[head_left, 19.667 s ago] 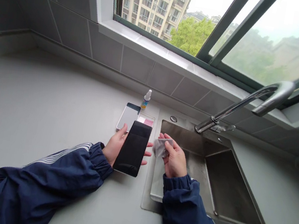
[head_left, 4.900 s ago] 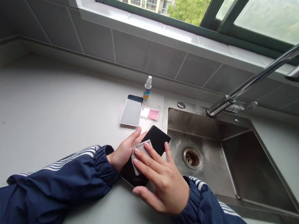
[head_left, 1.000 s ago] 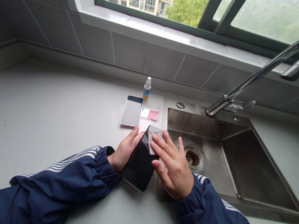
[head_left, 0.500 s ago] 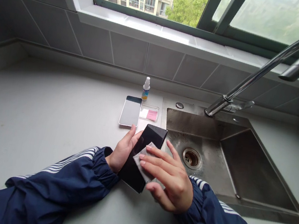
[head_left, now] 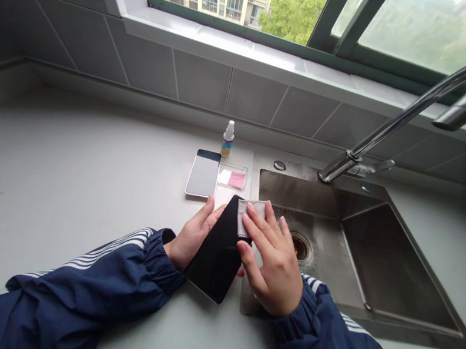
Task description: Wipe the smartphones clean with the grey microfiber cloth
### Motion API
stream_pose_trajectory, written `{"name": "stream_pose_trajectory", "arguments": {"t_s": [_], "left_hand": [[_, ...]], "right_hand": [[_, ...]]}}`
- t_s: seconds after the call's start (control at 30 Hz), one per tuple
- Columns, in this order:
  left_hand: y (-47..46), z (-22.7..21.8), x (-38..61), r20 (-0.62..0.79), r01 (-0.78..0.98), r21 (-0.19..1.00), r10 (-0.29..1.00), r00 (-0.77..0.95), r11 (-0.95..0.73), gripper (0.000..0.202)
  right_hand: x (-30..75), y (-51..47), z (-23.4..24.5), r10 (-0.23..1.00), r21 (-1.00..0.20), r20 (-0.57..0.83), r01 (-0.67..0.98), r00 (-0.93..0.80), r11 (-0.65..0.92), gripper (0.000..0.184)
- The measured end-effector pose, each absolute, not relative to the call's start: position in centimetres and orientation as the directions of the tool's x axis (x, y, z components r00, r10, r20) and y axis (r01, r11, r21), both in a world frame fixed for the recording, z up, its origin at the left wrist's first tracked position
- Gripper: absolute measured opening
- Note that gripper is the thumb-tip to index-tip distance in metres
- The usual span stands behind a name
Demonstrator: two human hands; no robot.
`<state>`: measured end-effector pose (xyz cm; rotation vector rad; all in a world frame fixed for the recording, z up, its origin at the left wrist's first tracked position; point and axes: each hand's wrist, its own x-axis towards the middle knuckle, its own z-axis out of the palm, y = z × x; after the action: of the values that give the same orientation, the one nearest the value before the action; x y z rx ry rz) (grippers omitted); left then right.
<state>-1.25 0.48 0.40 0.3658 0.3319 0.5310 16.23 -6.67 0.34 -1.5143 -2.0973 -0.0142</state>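
Observation:
My left hand (head_left: 192,237) grips a black phone (head_left: 215,255) by its left edge and holds it tilted over the grey counter (head_left: 57,181), beside the sink. My right hand (head_left: 275,259) lies on the phone's far end, fingers stretched flat, pressing a small grey cloth (head_left: 248,216) onto the dark screen. The cloth shows only at my fingertips; my palm covers the phone's right edge. Both arms wear dark blue sleeves with white stripes.
A second phone (head_left: 203,174) with a pale screen lies just beyond my hands, beside a clear packet with a pink slip (head_left: 233,178) and a small spray bottle (head_left: 227,138). A steel sink (head_left: 378,270) with a long tap (head_left: 409,108) sits to the right. Tiled wall and window behind.
My right hand has slid the cloth from the middle of the screen up to the phone's far end. My left hand keeps its grip on the phone.

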Motion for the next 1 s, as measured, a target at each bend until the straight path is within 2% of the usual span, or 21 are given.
{"name": "stream_pose_trajectory", "arguments": {"t_s": [0.13,0.3,0.43,0.53,0.67,0.83,1.0], "left_hand": [[0.3,-0.1,-1.3,-0.194,-0.356,0.422,0.466,0.863,0.834,0.065],[-0.2,-0.5,-1.3,-0.196,-0.345,0.535,0.510,0.837,0.771,0.063],[-0.3,-1.1,-1.6,-0.309,-0.144,0.549,0.360,0.880,0.823,0.074],[-0.2,-1.3,-1.7,-0.387,-0.084,0.565,0.353,0.852,0.821,0.069],[-0.1,-1.1,-1.6,-0.417,-0.035,0.568,0.324,0.849,0.822,0.070],[0.2,-1.0,-1.6,-0.390,-0.018,0.573,0.291,0.873,0.820,0.078],[0.1,-1.0,-1.7,-0.408,0.006,0.578,0.283,0.868,0.816,0.082]], "right_hand": [[16.3,-6.6,0.1,0.893,-0.317,0.424,0.898,-0.154,0.305,0.050],[16.4,-6.5,0.0,0.894,-0.360,0.428,0.883,-0.129,0.300,0.060],[16.4,-6.6,0.2,0.879,-0.392,0.429,0.834,-0.208,0.389,0.067],[16.3,-6.7,0.2,0.853,-0.360,0.428,0.810,-0.298,0.464,0.071],[16.4,-6.6,0.2,0.850,-0.331,0.421,0.818,-0.318,0.470,0.069],[16.7,-6.4,0.2,0.876,-0.367,0.420,0.838,-0.237,0.403,0.065],[16.9,-6.5,0.4,0.867,-0.383,0.436,0.821,-0.243,0.423,0.063]]}}
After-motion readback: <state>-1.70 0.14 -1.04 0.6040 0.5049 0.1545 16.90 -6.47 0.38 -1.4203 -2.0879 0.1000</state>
